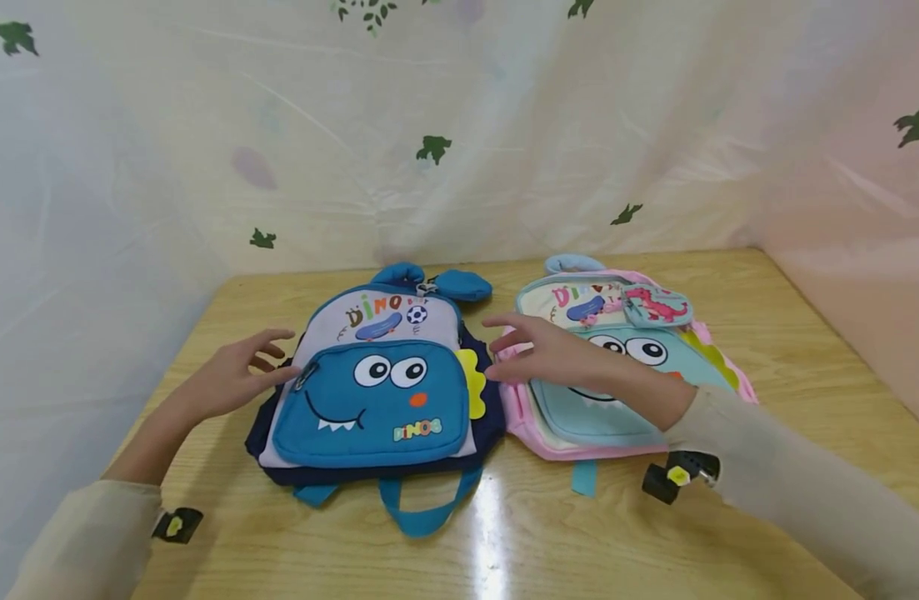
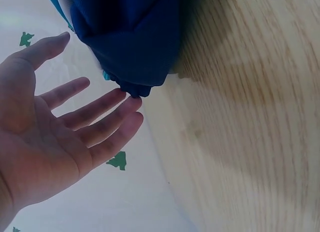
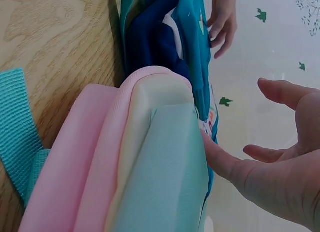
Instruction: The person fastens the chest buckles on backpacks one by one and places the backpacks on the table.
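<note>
A blue dinosaur backpack [image 1: 369, 400] lies face up on the wooden table, its light upper panel printed with "DINO". My left hand [image 1: 237, 375] is at its left side, fingers spread and relaxed, thumb overlapping the front pocket's zipper pull [image 1: 306, 375]. In the left wrist view, the fingertips of the left hand [image 2: 75, 117] come right up to the dark blue side fabric [image 2: 132, 41]. My right hand [image 1: 537, 354] hovers between the two bags with loosely extended fingers, holding nothing. Below its forearm lies a pink and mint dinosaur backpack [image 1: 609, 417], partly hidden by the arm.
The wooden table [image 1: 234, 533] reaches back to a pale curtain [image 1: 339, 167] with green leaf prints. A blue strap loop [image 1: 422, 521] sticks out toward me from the blue bag. A short teal strap [image 1: 583, 477] extends from the pink one.
</note>
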`<state>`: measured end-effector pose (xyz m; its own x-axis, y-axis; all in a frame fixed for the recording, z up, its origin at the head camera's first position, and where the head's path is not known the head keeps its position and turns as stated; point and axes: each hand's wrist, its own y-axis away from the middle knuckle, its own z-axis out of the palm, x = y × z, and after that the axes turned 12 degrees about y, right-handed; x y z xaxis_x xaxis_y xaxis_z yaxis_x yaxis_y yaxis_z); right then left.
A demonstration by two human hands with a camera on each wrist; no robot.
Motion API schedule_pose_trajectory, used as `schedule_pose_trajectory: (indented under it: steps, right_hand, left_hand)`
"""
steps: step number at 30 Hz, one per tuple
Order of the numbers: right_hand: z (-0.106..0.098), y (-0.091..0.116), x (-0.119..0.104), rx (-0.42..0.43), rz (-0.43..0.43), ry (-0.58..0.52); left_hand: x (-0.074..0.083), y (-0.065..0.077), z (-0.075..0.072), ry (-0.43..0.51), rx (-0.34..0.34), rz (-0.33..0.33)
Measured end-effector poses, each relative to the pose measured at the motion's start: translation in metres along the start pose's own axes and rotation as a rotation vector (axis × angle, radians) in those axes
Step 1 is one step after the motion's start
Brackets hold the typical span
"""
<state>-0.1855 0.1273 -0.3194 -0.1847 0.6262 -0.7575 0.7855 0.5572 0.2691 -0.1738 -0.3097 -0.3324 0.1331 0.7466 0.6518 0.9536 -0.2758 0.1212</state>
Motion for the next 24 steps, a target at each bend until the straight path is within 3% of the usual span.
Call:
schedule_pose_trajectory:
  steps: [13, 24]
  right_hand:
    - [0.004, -0.024, -0.006, -0.081, 0.118, -0.012]
    - [0.005, -0.041, -0.013, -0.155, 0.176, 0.091]
  left_hand:
    - [-0.008, 0.000, -0.002, 0.117, -0.115, -0.088]
    - [-0.012, 0.002, -0.002, 0.209, -0.199, -0.077]
